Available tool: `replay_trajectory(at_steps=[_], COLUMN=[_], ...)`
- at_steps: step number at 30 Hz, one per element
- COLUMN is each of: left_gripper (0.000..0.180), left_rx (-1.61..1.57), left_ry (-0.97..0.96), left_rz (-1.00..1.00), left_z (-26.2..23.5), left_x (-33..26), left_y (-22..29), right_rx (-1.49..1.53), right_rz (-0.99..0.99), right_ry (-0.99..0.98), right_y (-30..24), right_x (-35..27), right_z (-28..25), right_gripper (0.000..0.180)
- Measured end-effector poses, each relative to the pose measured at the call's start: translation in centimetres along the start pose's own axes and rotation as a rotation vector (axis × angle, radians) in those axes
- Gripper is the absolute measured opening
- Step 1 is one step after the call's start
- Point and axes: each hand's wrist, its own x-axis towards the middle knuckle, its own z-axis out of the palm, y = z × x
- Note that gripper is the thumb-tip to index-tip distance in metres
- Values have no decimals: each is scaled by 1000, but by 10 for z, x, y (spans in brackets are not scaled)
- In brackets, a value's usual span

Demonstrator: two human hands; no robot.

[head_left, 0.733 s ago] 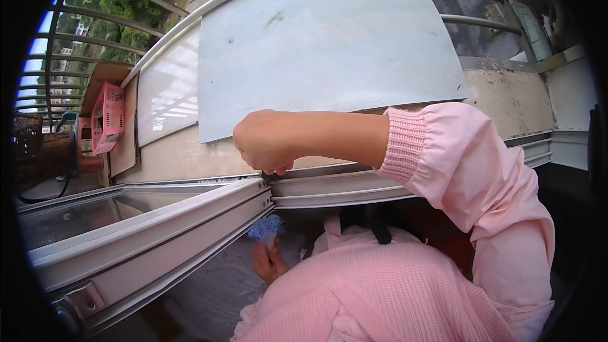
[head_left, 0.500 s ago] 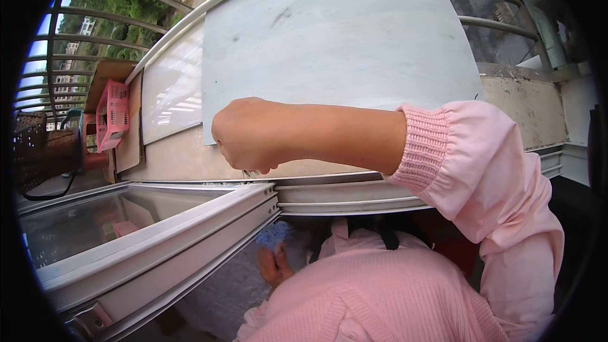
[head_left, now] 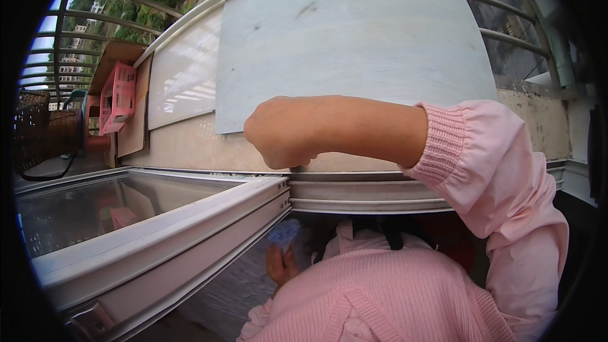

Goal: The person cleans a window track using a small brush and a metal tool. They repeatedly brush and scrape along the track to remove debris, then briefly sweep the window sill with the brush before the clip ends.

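My right hand is closed in a fist above the window sill ledge, close to the window track. A small dark bit shows beneath its fingers; what it is stays hidden by the hand. Lower down, on the inner side of the frame, my left hand is closed round the base of a blue, shaggy cloth. The cloth sits beside the edge of the white sliding window, near its corner.
Past the ledge lies a large pale board. Metal bars enclose the far side. At the left stand a pink plastic basket, cardboard and a dark woven basket.
My right hand has shifted a little to the right along the ledge, still in a fist. The left hand keeps its hold on the blue cloth. The whole view has shifted slightly.
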Motion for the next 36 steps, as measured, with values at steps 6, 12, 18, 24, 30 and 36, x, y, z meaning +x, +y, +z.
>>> replay_trajectory(at_steps=[6, 12, 18, 24, 30, 36], left_gripper=[23, 24, 26, 23, 26, 30], left_rx=[-29, -108, -105, -138, -138, -154], left_ry=[25, 17, 47, 24, 73, 116], left_rz=[27, 42, 60, -14, -6, 17], left_z=[2, -2, 0, -5, -5, -3], left_x=[2, 1, -6, -16, -19, -15], left_y=[5, 11, 5, -3, -10, -16], right_rx=[357, 496, 181, 308, 360, 288], right_rz=[-67, -190, 39, -46, -123, -1], right_ry=[233, 393, 44, 235, 264, 26], right_y=[-3, -11, -14, -8, -19, 2], right_x=[1, 64, 30, 19, 82, 17], right_z=[-9, 39, 12, -26, 19, 13], right_gripper=[25, 23, 22, 22, 21, 23])
